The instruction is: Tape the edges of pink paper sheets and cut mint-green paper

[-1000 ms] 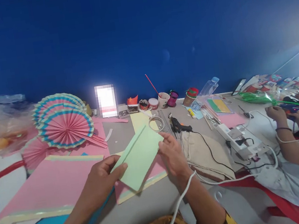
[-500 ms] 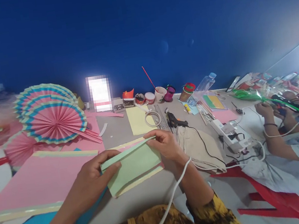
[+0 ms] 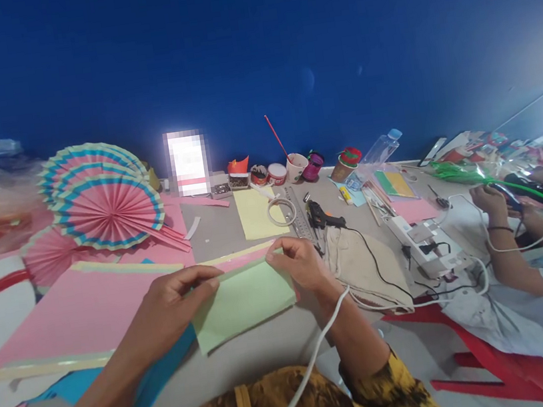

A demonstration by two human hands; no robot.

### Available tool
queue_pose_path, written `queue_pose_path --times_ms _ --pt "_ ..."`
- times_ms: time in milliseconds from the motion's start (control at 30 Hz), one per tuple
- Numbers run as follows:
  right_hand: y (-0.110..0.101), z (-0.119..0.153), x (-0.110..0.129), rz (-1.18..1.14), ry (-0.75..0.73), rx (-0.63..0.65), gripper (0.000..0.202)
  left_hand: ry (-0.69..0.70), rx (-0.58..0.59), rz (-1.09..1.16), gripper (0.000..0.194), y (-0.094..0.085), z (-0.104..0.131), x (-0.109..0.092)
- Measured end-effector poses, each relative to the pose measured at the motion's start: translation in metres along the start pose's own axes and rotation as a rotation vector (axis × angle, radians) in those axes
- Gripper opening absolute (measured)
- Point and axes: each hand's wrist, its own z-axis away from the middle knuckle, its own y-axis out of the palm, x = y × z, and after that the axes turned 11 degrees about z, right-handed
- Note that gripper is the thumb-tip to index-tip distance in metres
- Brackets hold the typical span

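A sheet of light green paper (image 3: 247, 301) spans the space between my two hands, tilted toward me above the grey table. Behind its upper edge show strips of pink and yellow paper (image 3: 246, 256). My left hand (image 3: 187, 299) pinches the left upper corner between thumb and fingers. The right upper corner is pinched by my right hand (image 3: 297, 264). To the left lies a large pink sheet (image 3: 90, 316) with yellow and green bands along its edges. Pleated pink paper fans (image 3: 111, 212) with blue and yellow rims stand behind it.
A yellow sheet (image 3: 257, 222), a tape roll (image 3: 281, 212), a metal ruler (image 3: 301, 216) and a black glue gun (image 3: 324, 216) lie beyond my hands. A folded beige cloth (image 3: 366, 271) and a power strip (image 3: 424, 246) are rightward. A white cable crosses my right forearm. A co-worker's hand (image 3: 488, 203) is at right.
The green paper's folded upper flap no longer shows; its face is now flatter and covers the layers seen below it before. The view has shifted slightly.
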Motion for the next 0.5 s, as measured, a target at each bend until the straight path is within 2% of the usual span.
queue_pose_path --times_ms 133,233,433,500 --pt "0.000 -0.004 0.011 0.160 -0.115 0.039 0.026 0.112 0.159 -0.101 0.040 0.003 -0.003 -0.009" --pt "-0.003 -0.006 0.017 0.160 -0.138 0.058 0.028 0.103 0.218 -0.088 0.043 0.007 -0.003 -0.009" --pt "-0.011 -0.007 0.004 0.043 -0.114 0.041 0.030 0.028 0.159 0.011 0.040 0.011 -0.007 -0.002" --pt "-0.010 -0.010 -0.004 -0.006 -0.068 -0.013 0.029 -0.020 0.158 0.086 0.042 0.011 -0.007 -0.003"
